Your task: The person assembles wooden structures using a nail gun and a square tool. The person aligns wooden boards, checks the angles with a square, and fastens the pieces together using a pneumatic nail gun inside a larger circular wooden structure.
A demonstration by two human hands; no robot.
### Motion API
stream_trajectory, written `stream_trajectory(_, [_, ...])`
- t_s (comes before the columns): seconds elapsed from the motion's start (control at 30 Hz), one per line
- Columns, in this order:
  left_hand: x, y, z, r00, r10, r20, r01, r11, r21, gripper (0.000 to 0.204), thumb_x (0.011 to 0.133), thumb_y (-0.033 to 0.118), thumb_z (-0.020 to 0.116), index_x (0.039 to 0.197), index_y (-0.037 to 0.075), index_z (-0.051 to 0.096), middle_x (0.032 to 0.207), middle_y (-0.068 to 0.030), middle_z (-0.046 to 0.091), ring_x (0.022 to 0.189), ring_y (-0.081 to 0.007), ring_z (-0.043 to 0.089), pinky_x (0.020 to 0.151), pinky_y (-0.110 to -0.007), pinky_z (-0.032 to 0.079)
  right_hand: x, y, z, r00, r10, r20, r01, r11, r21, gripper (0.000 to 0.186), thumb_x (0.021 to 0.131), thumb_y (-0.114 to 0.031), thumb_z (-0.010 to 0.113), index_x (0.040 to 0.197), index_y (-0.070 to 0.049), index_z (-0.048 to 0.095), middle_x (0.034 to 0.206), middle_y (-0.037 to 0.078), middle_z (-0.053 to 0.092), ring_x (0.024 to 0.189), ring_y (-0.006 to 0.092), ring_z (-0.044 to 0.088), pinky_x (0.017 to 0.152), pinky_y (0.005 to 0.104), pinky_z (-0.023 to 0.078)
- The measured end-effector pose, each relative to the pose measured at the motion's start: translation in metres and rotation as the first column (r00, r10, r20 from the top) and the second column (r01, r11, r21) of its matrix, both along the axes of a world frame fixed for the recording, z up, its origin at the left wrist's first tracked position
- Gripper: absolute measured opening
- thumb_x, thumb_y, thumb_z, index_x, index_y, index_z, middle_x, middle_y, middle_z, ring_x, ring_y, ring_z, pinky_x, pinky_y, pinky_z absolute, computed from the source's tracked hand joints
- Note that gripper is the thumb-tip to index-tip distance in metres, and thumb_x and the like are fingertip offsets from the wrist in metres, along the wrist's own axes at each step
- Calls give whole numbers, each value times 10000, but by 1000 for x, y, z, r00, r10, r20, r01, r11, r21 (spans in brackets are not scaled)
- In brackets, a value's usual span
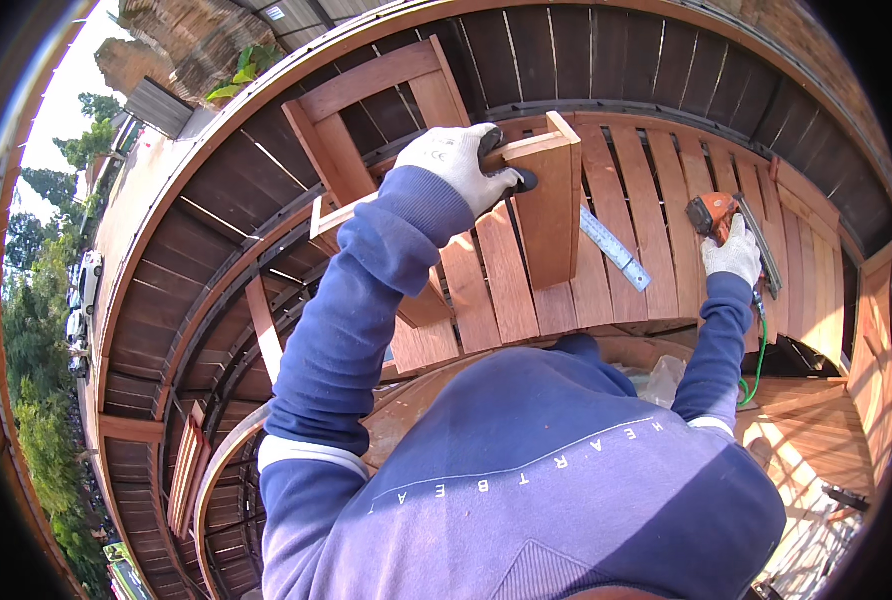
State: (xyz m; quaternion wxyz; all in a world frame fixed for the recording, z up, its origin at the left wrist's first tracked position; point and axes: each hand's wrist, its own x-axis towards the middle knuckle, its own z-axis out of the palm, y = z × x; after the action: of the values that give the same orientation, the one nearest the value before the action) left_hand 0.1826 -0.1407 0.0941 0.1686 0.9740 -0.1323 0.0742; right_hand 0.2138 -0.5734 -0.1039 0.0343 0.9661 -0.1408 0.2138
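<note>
In a white glove with dark fingertips, my left hand (458,165) is closed on the top edge of a wooden frame (549,215) made of reddish-brown boards. The frame stands upright on a curved slatted wooden surface (656,230). My right hand (734,256), also gloved, is wrapped round the grip of an orange and black nail gun (712,213) at the right end of the slats. A green hose (762,350) trails down from the tool. Between the frame and the nail gun lies a metal ruler (616,252), flat on the slats.
Another board frame (374,95) leans beyond my left hand. A dark slatted wall (606,55) curves round the far side. Stacked wooden strips (186,470) lie at the lower left. Clear plastic (663,381) sits beside my right forearm, and a wooden panel (871,350) stands at the right.
</note>
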Motion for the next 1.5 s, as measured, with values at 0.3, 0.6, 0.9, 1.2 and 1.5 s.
stream_trajectory(0.3, [-40,-19,1,1000,-3,-13,3,1000,18,350,804,254,772,1055,43,648,928,-163,703,878,-329,699,812,-389,549,13,-20,-4,948,-116,-297,153,983,102,827,753,-411,747,1467,-143,428,1175,172,637,1070,348,649,901,482,518])
stream_trajectory(0.6, [-63,-27,-2,998,-25,62,24,999,21,425,764,241,800,1120,57,658,967,-135,708,888,-301,708,802,-358,561,-8,79,36,676,287,679,-736,207,645,561,848,22,612,1398,-24,512,1406,145,544,1317,262,516,1121,365,390])
stream_trajectory(0.9, [-68,-31,-2,996,-38,80,35,999,32,464,718,220,822,1117,49,660,972,-142,704,873,-305,702,786,-359,558,1,228,66,461,465,756,-199,-776,598,741,1011,-592,392,1483,-21,395,1332,140,586,1223,226,568,1078,351,433])
stream_trajectory(1.2, [-70,-28,-6,994,-61,89,59,998,28,482,793,355,782,1138,57,628,941,-112,683,807,-255,687,724,-364,549,-9,221,85,496,550,672,-169,-698,696,654,998,-542,497,1401,-26,493,998,39,632,960,130,611,921,289,497])
stream_trajectory(1.5, [-69,-26,-3,997,-65,43,65,998,6,493,766,335,801,1128,54,622,950,-103,682,840,-254,687,743,-363,551,-8,222,83,513,546,663,-202,-673,711,798,940,-675,476,1347,9,536,953,30,617,794,91,610,739,229,539])
